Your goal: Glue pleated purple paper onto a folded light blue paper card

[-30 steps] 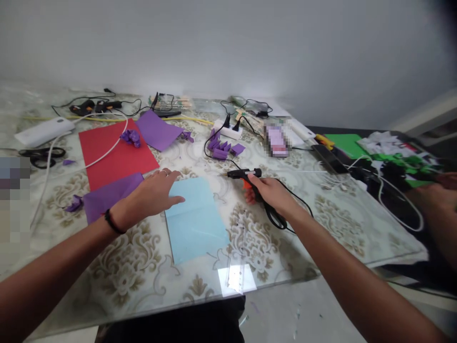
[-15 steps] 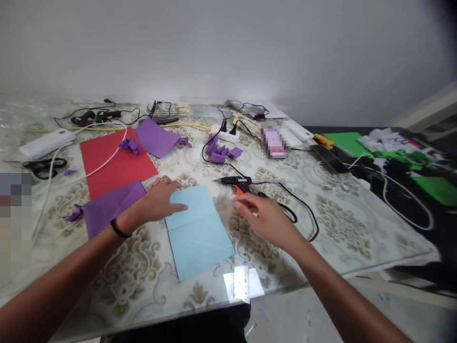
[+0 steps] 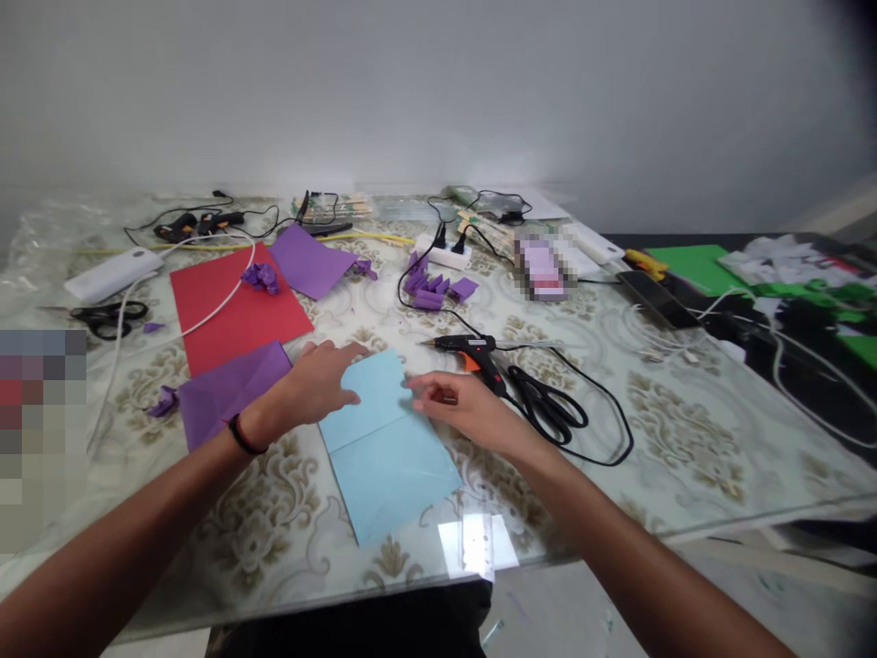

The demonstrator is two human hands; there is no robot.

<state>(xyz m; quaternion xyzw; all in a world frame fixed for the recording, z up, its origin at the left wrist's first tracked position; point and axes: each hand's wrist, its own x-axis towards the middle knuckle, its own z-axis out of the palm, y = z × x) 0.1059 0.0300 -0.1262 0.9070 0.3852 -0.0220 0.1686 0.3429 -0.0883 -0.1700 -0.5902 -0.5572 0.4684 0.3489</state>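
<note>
Light-blue paper (image 3: 387, 448) lies flat, creased crosswise.

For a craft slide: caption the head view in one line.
On a glass table, left hand rests on a light blue sheet; right hand hovers at its edge, beside a glue gun.

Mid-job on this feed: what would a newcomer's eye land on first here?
First, the light blue paper sheet at the near middle of the glass-topped table, with the left hand flat on its far left corner and the right hand at its right edge. Next, the big red paper sheet behind the left hand, and the black-and-orange glue gun beside black scissors just past the right hand.
</note>
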